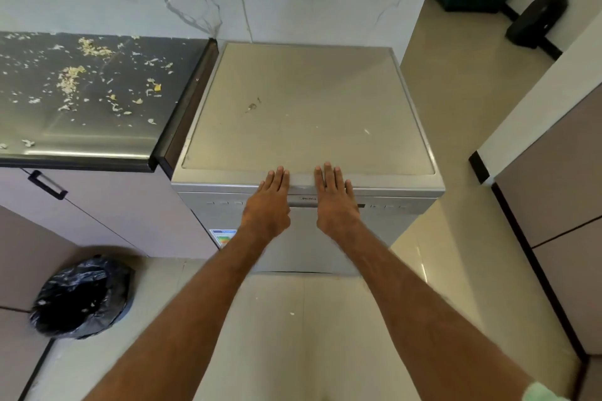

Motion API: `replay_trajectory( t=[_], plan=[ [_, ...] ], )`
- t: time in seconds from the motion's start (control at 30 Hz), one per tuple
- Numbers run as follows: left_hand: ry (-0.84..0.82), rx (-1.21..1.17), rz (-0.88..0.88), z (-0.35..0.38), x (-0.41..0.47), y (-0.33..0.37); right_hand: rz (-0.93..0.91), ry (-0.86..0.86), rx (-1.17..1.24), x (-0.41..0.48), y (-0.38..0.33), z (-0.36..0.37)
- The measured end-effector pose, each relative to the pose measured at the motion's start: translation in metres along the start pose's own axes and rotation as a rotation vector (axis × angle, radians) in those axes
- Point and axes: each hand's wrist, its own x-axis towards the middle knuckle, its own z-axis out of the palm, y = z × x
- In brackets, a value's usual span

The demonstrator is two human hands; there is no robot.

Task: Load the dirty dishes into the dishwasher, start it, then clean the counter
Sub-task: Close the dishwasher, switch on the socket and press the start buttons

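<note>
A silver freestanding dishwasher [306,107] stands in the middle of the view with its door closed. Both my hands lie side by side on its front top edge, above the control panel. My left hand [268,202] has straight fingers pressed flat over the edge. My right hand [335,198] lies the same way just to its right, and neither hand holds anything. To the left, the dark counter [97,140] is strewn with pale food scraps [70,78]. No dishes are in view.
A bin lined with a black bag [81,296] stands on the floor at lower left, below a cabinet with a black handle [47,185]. A marble wall rises behind. A tall cabinet [553,205] stands on the right, and a dark object [537,19] sits on the floor far right.
</note>
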Motion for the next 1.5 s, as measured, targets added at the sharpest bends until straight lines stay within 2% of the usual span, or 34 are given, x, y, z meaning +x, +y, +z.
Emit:
replay_trajectory(
  t=[0.1, 0.27, 0.5, 0.73, 0.83, 1.0, 1.13, 1.3, 1.5],
  plan=[
    [-0.063, 0.000, -0.050, -0.009, -0.006, 0.009, -0.042, -0.079, 0.052, -0.007, 0.003, -0.011],
    [-0.151, 0.090, -0.017, -0.016, -0.009, 0.008, -0.100, -0.147, 0.075, -0.017, 0.010, -0.015],
    [-0.180, -0.004, -0.026, -0.014, -0.009, 0.008, -0.125, -0.183, 0.081, -0.012, 0.015, -0.020],
    [-0.341, 0.026, 0.008, -0.065, 0.000, 0.007, -0.114, -0.258, 0.087, -0.003, 0.009, -0.058],
    [-0.337, 0.101, 0.062, -0.087, 0.001, -0.002, -0.121, -0.204, 0.037, 0.005, 0.000, -0.080],
    [-0.143, 0.204, 0.115, -0.184, 0.036, -0.053, -0.127, -0.100, -0.006, 0.046, -0.037, -0.126],
    [0.116, 0.326, 0.150, -0.310, 0.074, -0.116, -0.133, 0.046, 0.033, 0.098, -0.086, -0.191],
    [0.387, 0.588, 0.204, -0.475, 0.098, -0.187, -0.119, 0.209, 0.122, 0.157, -0.151, -0.276],
    [0.658, 0.726, 0.209, -0.604, 0.124, -0.206, -0.123, 0.334, 0.230, 0.214, -0.198, -0.349]
  ],
)
